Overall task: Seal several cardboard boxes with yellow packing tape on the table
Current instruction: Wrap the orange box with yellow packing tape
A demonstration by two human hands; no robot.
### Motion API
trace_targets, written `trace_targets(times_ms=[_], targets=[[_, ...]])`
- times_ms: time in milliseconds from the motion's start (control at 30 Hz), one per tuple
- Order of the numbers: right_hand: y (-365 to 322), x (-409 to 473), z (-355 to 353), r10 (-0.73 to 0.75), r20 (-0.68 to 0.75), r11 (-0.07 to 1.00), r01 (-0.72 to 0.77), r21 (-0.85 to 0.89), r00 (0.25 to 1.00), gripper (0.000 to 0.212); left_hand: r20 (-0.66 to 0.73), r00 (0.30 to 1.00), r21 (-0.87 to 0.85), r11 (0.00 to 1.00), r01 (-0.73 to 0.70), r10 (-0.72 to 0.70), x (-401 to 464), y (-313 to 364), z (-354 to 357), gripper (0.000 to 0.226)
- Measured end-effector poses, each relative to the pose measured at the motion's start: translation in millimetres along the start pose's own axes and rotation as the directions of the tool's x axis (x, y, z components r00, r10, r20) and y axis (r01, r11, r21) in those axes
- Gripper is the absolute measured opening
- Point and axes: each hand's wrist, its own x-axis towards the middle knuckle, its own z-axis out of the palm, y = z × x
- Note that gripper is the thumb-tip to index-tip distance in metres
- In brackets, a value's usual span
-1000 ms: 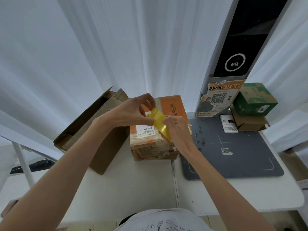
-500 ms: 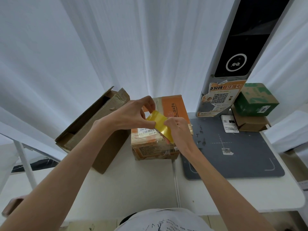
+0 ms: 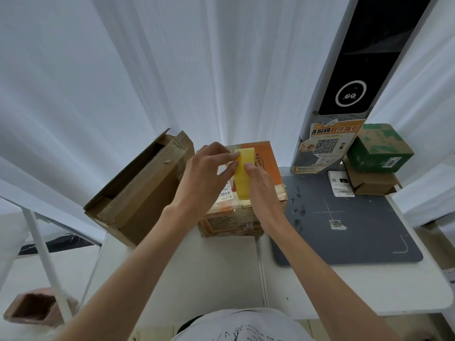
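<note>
The person stands at a white worktop with both arms stretched out over an orange and brown box that sits near the middle, at the back. A strip of yellow tape lies along the top of this box, running from the far edge toward the near edge. The left hand has its fingers bent and pinches the far end of the tape between the thumb and the fingertips. The right hand lies just beside it, with its thumb pressing on the tape and the rest of the fingers curled down; I cannot tell what they touch. A white label with black print shows on the box under the left hand.

To the left of this box, a big plain brown box leans tilted, its top flap open. The two boxes are close, maybe touching.

To the right lies a dark grey mat with thin white lines. At its far corner a green box sits on top of a small brown box. A tall dark panel stands behind the mat, with an orange paper sign stuck on it. White curtains hang all around.
</note>
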Motion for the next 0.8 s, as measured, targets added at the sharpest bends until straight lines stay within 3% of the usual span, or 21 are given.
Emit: trace_targets(times_ms=[67, 233, 433, 600, 800], targets=[[-4, -2, 2, -0.023, -0.008, 1.000, 0.022, -0.001, 1.000, 0.035, -0.015, 1.000, 0.008, 1.000, 0.012, -0.011, -2, 5, 2, 0.022], [-14, -16, 4, -0.024, 0.017, 1.000, 0.024, 0.006, 1.000, 0.022, 0.123, 0.977, -0.045, 0.983, 0.181, -0.174, 6, 15, 5, 0.017], [-17, -19, 9, -0.014, 0.030, 0.999, 0.013, 0.047, 0.999, 0.023, 0.012, 0.996, 0.002, 0.997, 0.083, -0.083, -1, 16, 19, 0.006], [-16, -19, 8, 0.012, 0.048, 1.000, -0.013, 0.017, 0.999, 0.021, 0.002, 0.999, 0.011, 0.999, 0.048, -0.048, -3, 13, 25, 0.020], [-21, -23, 12, 0.039, 0.035, 0.998, -0.041, 0.050, 0.999, 0.028, -0.052, 0.999, 0.020, 1.000, 0.013, -0.012, -5, 9, 28, 0.018]])
